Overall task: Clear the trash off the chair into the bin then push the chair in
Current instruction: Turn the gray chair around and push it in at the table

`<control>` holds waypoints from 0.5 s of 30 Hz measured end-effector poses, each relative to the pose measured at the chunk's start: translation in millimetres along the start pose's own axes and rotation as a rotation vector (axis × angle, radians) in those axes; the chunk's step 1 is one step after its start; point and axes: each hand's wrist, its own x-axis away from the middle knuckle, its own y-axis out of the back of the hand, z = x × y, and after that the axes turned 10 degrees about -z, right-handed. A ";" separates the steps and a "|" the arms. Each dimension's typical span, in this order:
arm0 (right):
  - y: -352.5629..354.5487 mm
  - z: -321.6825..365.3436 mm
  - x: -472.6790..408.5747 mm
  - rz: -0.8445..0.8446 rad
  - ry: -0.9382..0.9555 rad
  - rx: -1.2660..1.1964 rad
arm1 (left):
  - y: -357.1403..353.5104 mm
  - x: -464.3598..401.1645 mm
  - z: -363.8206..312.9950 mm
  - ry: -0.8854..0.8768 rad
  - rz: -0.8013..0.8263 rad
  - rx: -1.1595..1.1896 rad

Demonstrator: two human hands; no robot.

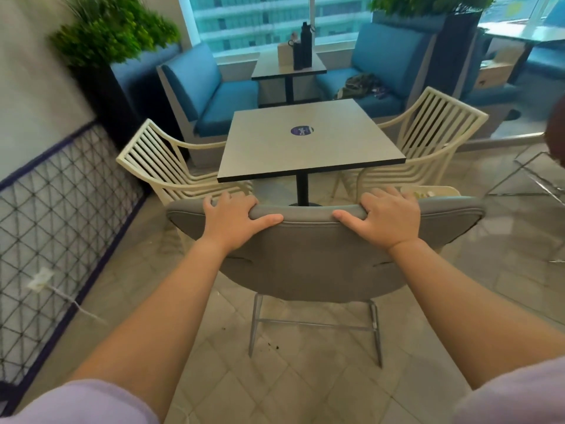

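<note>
Now I have both hands on the grey chair [308, 255]: my left hand [235, 221] and right hand [388, 218] each grasp its top edge, fingers curled over, thumbs on the near face. Its backrest runs nine to three, equally near both hands. At twelve o'clock stands the square table [308, 142], just beyond; I judge a straight push remains. Pale tiled floor [305, 377] underneath; slatted cream chairs [159, 160] flank it.

Slatted chairs [159, 160] flank table [308, 142]; bottles [302, 47] beyond
</note>
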 end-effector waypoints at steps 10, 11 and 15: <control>0.1 -42.3 -1.6 0.112 0.008 -0.045 | -1.7 7.4 -46.5 0.126 0.000 0.045; 1.8 -41.0 -1.0 0.140 -0.010 -0.034 | -0.7 9.7 -48.4 0.138 -0.002 0.057; 14.1 -29.3 5.7 0.234 -0.153 -0.005 | 2.5 13.8 -70.2 0.178 0.019 0.100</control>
